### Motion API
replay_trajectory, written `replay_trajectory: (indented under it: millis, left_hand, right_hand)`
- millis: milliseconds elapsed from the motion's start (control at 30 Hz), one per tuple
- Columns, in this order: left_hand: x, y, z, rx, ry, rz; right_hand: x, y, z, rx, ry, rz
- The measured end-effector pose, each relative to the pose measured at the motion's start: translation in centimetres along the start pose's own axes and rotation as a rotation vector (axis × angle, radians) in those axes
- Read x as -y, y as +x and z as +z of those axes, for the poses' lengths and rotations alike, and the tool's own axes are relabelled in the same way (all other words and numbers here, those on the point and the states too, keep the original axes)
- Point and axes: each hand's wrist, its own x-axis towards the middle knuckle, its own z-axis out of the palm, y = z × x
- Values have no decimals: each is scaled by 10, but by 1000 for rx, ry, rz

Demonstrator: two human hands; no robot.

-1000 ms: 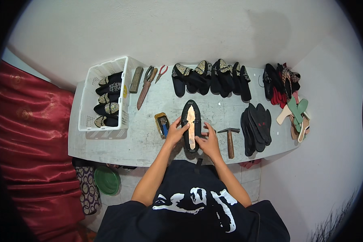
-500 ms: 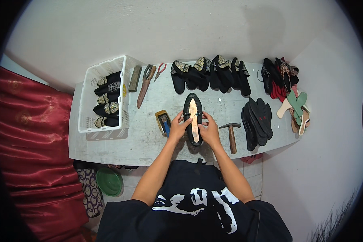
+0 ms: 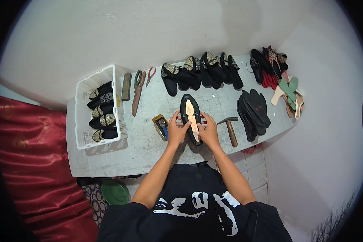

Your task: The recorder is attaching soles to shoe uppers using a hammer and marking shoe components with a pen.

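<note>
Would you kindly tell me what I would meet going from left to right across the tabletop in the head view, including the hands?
White crate, yellow container, left hand, black shoe, right hand, hammer, stack of black soles, crossed green soles.

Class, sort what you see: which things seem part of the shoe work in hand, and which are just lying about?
Likely part of the work:
black shoe, held by left hand and right hand
hammer
black soles

Seemingly just around:
green basin
red curtain
</note>
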Motion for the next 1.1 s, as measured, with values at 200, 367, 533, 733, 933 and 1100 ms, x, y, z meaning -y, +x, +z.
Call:
replay_trajectory:
  millis: [200, 367, 533, 733, 933, 1100]
  left_hand:
    - [-4, 4, 0, 66, -70, -87]
    - [3, 9, 0, 87, -86, -51]
    - [5, 6, 3, 66, -86, -73]
    - [-3, -9, 10, -109, 135, -75]
    - [-84, -14, 55, -328, 321, 417]
    - [-116, -1, 156, -33, 218, 490]
  right_hand:
    - [-3, -15, 10, -149, -178, -122]
    - [7, -29, 4, -124, -106, -126]
    - [6, -35, -5, -25, -5, -27]
    - [-6, -42, -45, 83, 20, -38]
    - [-39, -56, -132, 63, 52, 29]
    - [-60, -43, -209, -146, 62, -5]
